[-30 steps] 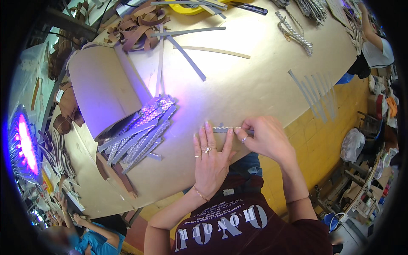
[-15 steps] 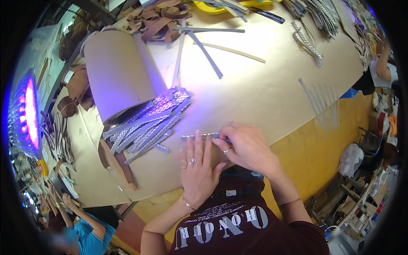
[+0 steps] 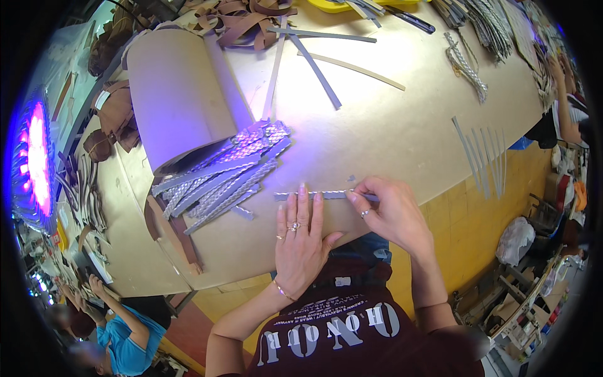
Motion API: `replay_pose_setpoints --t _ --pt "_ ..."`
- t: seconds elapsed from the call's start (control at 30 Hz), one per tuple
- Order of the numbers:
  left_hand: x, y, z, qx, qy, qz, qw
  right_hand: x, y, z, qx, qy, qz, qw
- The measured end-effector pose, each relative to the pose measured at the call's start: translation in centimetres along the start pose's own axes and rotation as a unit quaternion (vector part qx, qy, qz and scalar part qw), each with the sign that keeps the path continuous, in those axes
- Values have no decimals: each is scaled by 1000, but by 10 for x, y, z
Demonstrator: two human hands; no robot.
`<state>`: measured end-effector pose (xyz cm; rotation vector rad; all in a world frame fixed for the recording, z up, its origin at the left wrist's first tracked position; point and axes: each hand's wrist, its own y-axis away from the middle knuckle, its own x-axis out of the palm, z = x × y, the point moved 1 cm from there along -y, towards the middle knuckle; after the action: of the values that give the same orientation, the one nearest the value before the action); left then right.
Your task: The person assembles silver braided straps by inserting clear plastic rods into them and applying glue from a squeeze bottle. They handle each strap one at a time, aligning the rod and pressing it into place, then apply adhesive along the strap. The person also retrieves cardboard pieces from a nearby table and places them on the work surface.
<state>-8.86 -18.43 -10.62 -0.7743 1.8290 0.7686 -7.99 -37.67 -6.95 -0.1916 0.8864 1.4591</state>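
A narrow grey strip with a silver braided edge [image 3: 331, 193] lies along the near part of the table. My left hand [image 3: 300, 242] rests flat with its fingers stretched out, the fingertips on the left part of this strip. At the strip's right end, my right hand [image 3: 394, 210] is closed, thumb and forefinger pinching it; the exact grip is partly hidden by the fingers. Left of my hands lies a pile of silver braided and grey strips [image 3: 220, 182], partly inside the mouth of a large brown tube [image 3: 179, 100].
Brown strips [image 3: 251, 25] are heaped at the back, near a yellow tray [image 3: 333, 5] and a dark cutter [image 3: 411, 20]. Thin grey strips [image 3: 480, 157] hang over the right table edge. A bright lamp [image 3: 38, 160] stands left. Another person in blue [image 3: 135, 336] sits lower left.
My right hand has slid right along the strip, uncovering more of its braided edge. My left hand still lies flat on it. The whole view has shifted slightly.
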Motion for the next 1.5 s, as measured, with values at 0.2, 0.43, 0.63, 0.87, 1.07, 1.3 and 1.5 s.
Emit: replay_pose_setpoints --t 0.2,0.43,0.63,0.87,1.07,1.3,1.5 --pt "-1 -1 -2 7 -32 9 999 2 -1 1 -18 23 -13 999" --pt "2 -5 -13 1 -86 -5 996 9 -1 2 -30 73 -32 996" --pt "5 -7 -20 -4 -91 -17 996 1 5 -4 49 30 -32 998" --pt "5 -8 -21 -10 -115 -13 993 -11 8 -20 35 -47 -45 997" --pt "2 -9 -23 -16 -110 -4 994 -6 8 -20 20 -22 -67 997" --pt "6 -10 -29 3 56 55 997 0 9 -20 0 25 -90 996" --pt "13 -15 -38 20 37 29 999 1 9 -19 2 16 -87 996"
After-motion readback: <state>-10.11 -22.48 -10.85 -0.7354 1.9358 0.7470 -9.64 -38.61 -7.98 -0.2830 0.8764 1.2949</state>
